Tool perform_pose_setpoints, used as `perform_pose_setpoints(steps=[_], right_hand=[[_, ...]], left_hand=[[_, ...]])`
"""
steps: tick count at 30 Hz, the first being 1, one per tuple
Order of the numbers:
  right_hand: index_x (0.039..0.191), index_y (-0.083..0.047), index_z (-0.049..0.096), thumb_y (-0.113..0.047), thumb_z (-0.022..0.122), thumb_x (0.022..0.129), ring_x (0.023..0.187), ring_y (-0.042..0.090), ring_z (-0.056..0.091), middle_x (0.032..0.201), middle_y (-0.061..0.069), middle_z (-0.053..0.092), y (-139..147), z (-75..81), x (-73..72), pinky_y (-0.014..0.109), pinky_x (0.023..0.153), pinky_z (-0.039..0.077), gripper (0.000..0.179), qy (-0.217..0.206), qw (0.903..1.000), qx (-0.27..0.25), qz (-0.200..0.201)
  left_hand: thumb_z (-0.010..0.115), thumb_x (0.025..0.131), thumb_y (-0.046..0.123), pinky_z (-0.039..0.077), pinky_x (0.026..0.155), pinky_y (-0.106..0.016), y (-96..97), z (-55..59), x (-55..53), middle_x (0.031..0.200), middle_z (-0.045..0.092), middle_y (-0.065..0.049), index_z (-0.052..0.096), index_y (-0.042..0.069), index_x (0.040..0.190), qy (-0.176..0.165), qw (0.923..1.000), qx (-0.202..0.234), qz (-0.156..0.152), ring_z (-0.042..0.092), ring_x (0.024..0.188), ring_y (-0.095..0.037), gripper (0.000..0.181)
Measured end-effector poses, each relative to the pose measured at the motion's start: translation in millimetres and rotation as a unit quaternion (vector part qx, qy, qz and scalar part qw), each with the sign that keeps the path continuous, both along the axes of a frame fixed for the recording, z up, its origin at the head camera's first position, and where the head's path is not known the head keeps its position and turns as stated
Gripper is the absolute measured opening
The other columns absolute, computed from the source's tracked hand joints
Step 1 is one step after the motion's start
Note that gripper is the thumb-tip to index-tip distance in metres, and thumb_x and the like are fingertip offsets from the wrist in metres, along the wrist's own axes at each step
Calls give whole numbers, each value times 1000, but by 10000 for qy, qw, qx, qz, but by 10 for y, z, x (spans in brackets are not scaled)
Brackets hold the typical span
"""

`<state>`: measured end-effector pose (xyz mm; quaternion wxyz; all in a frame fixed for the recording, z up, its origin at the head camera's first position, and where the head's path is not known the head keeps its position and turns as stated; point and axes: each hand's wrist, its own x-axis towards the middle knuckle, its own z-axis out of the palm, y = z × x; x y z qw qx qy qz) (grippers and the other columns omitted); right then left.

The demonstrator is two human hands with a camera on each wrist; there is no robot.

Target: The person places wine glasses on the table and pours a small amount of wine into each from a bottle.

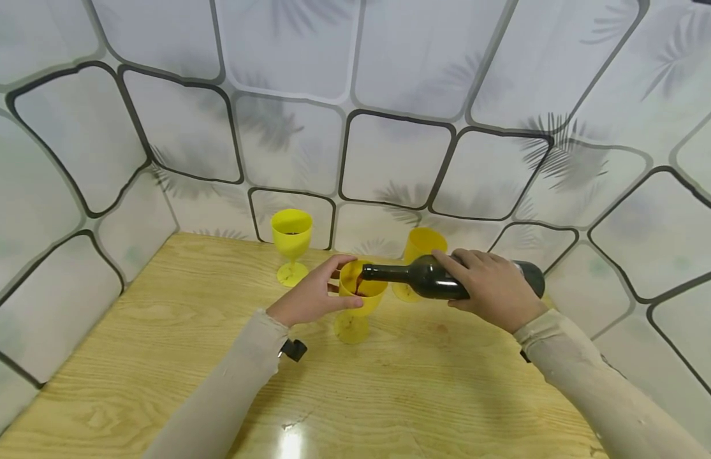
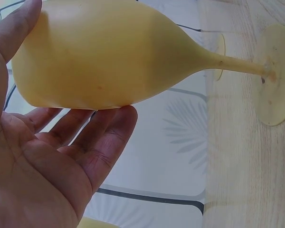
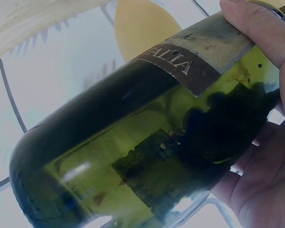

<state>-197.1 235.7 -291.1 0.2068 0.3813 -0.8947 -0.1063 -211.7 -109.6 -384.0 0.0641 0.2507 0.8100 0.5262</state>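
Bottle (image 1: 438, 278) is lying sideways in my right hand (image 1: 494, 287), which is gripping it, and dark drink (image 1: 359, 292) is running from its mouth into the yellow cup (image 1: 372, 306). My left hand (image 1: 317, 293) is holding that cup's bowl over the table (image 1: 401, 395).

The head view is bright and fairly even; a white glare patch sits on the tabletop (image 1: 412, 389) near the lower edge, and a faint, soft shadow lies below the bottle (image 1: 438, 280); wide-angle distortion makes the walls (image 1: 398, 159) lean and stretch toward the corners; in the left wrist view the left hand (image 2: 52, 166) looks shaded against paler surroundings; the right wrist view is hazy, its background washed out, with white highlights low on the glass and slightly soft label (image 3: 199, 52) lettering.
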Motion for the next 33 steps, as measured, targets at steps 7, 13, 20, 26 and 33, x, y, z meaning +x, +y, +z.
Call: perform_pose_setpoints(steps=[7,13,20,26,33], right_hand=[[148,-11,53,-39,99,67,96,38,70,117,18,67,6,-3,4,53,80,60,97,3,10000,-18,19],[149,-12,52,-39,98,68,96,38,70,118,19,67,10,-13,2,54,81,60,97,-46,10000,-25,-7],[149,-12,52,-39,98,68,97,37,70,118,18,67,11,-19,-4,53,82,60,97,-72,10000,-25,-5],[149,-12,52,-39,98,68,96,37,70,118,18,67,-4,-11,-7,53,81,60,97,-23,10000,-2,35],[149,-12,52,-38,98,69,96,37,70,117,18,67,-8,-21,3,53,80,60,97,-100,9999,-23,33]], left_hand=[[82,89,45,48,108,-47,-1,-19,-15,146,51,-1,35,17,160,25,10000,-21,16,52,130,-25,90],[81,88,48,49,108,-47,-3,-26,-25,144,51,2,36,21,158,-45,10000,13,21,53,129,-23,87],[81,89,47,49,108,-45,-2,-12,-13,143,52,3,37,23,158,-76,10000,-15,45,53,128,-23,86],[81,90,45,49,108,-44,-11,-19,-6,144,51,2,36,19,159,-60,9999,-36,87,52,129,-22,87],[82,89,43,48,109,-45,-13,-14,4,146,50,-1,36,21,159,-32,10000,0,37,52,129,-24,86]])
